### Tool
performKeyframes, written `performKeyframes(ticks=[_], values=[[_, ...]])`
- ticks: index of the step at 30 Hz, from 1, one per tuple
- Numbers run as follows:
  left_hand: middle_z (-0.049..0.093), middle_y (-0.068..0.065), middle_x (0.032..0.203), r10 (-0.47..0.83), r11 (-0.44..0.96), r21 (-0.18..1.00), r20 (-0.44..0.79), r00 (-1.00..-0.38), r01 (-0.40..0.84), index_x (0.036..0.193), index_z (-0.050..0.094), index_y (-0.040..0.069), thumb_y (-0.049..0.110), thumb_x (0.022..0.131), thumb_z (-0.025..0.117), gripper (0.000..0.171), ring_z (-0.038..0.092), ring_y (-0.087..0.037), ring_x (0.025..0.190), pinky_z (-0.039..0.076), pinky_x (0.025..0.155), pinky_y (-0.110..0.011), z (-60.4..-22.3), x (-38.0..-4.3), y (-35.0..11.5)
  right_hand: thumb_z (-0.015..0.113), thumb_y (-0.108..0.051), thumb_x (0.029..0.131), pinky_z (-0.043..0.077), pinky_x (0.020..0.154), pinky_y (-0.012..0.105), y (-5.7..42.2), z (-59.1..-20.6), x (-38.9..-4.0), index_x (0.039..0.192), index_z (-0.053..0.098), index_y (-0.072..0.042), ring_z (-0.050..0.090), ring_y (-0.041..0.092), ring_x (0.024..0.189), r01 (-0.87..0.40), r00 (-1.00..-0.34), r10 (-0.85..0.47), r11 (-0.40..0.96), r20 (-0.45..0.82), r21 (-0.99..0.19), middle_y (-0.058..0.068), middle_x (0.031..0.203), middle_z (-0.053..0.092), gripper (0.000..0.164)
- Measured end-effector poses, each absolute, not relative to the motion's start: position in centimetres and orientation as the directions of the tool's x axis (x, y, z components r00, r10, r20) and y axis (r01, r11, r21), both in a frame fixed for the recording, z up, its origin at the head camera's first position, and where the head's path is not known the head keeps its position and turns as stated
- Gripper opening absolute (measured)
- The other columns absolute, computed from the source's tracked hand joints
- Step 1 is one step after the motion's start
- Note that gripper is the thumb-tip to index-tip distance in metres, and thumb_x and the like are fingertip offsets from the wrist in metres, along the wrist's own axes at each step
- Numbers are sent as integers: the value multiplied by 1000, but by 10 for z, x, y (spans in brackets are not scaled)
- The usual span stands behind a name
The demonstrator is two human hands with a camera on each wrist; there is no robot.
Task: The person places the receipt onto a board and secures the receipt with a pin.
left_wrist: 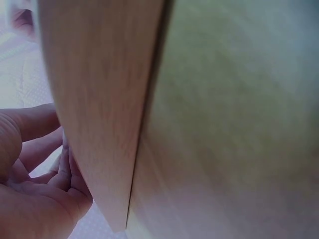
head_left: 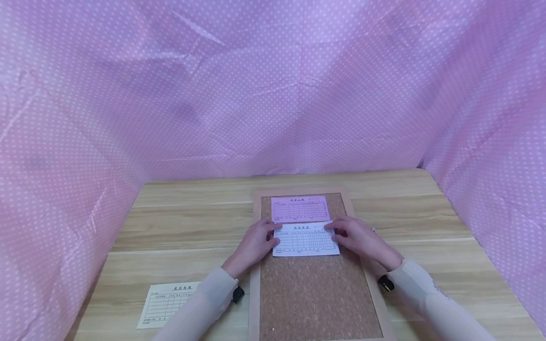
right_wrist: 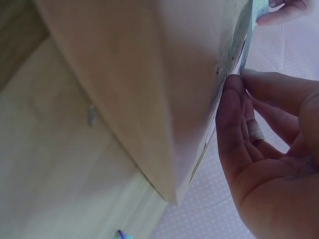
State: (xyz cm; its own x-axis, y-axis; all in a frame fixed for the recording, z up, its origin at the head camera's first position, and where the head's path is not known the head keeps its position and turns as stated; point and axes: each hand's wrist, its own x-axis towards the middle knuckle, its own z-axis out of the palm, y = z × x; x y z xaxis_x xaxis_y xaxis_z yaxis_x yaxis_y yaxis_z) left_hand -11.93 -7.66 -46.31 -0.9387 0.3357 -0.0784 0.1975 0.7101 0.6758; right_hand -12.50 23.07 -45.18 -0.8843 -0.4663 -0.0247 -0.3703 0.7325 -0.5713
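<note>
So there's a white slip [head_left: 305, 239] over the upper half of a corkboard [head_left: 315, 298], right below a pink slip [head_left: 300, 208]. Can't tell if their edges overlap. The left hand [head_left: 255, 241] holds the white slip's left edge between thumb and fingers, and the right hand [head_left: 358, 239] pinches the right edge, its thumb and forefinger nearly together. The left wrist view hides the paper, so I'm going by the other 2 views there.

What could go wrong, imo: if 1 hand pulls harder, the slip probably goes crooked or creases, it's just thin paper. Pushing it up could nudge the pink slip too. Can't see what, if anything, fastens either of them, so a bump might shift both.

Writing: each slip has a printed heading that looks like 4 characters over a ruled grid, but it's too small for me to read for sure. Same for the cream slip [head_left: 159, 303] on the table [head_left: 192, 222], partly behind the left sleeve [head_left: 204, 300]. No brand I can make out.
</note>
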Motion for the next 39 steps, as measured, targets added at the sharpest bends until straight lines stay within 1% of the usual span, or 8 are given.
performKeyframes(ticks=[7,11,17,26,34,39], values=[[61,-5,110,338,720,659,-62,-939,216,130,70,1,7,94,73,36,52,-15,87,44,74,-31,-462,-119,-76,72,-6,95,53,91,51,230,-454,-126,122,74,-4,65,25,107,-371,-884,-467,738,-30,-564,13,119,72,27],[59,-5,109,344,729,647,-64,-937,223,131,70,1,6,94,73,37,52,-16,87,43,74,-30,-461,-118,-75,72,-6,95,53,90,49,230,-455,-127,122,74,-3,65,24,105,-386,-878,-479,735,-23,-557,12,119,72,27],[58,-6,109,344,739,636,-76,-936,220,132,69,1,6,95,73,38,50,-16,89,42,75,-30,-461,-118,-74,72,-6,95,53,92,50,231,-455,-127,123,74,-3,65,24,107,-387,-876,-482,730,-24,-563,12,121,71,28],[57,-6,109,343,747,624,-67,-937,229,132,69,0,6,94,73,38,49,-16,90,42,76,-31,-464,-119,-72,72,-5,95,53,89,48,232,-455,-127,123,74,-4,63,20,102,-373,-877,-478,731,-39,-571,11,120,71,28],[58,-7,112,346,755,610,-60,-936,240,132,69,0,7,95,73,37,50,-16,91,43,77,-30,-464,-119,-71,73,-6,94,52,83,42,232,-457,-127,122,75,-4,61,16,95,-395,-873,-488,723,-14,-567,7,113,71,27],[58,-8,113,351,760,601,-59,-934,247,131,69,-1,7,96,72,36,51,-16,91,44,76,-29,-464,-118,-71,73,-8,95,51,84,43,233,-457,-127,123,75,-6,60,18,97,-374,-878,-477,733,-37,-568,8,116,71,28]])
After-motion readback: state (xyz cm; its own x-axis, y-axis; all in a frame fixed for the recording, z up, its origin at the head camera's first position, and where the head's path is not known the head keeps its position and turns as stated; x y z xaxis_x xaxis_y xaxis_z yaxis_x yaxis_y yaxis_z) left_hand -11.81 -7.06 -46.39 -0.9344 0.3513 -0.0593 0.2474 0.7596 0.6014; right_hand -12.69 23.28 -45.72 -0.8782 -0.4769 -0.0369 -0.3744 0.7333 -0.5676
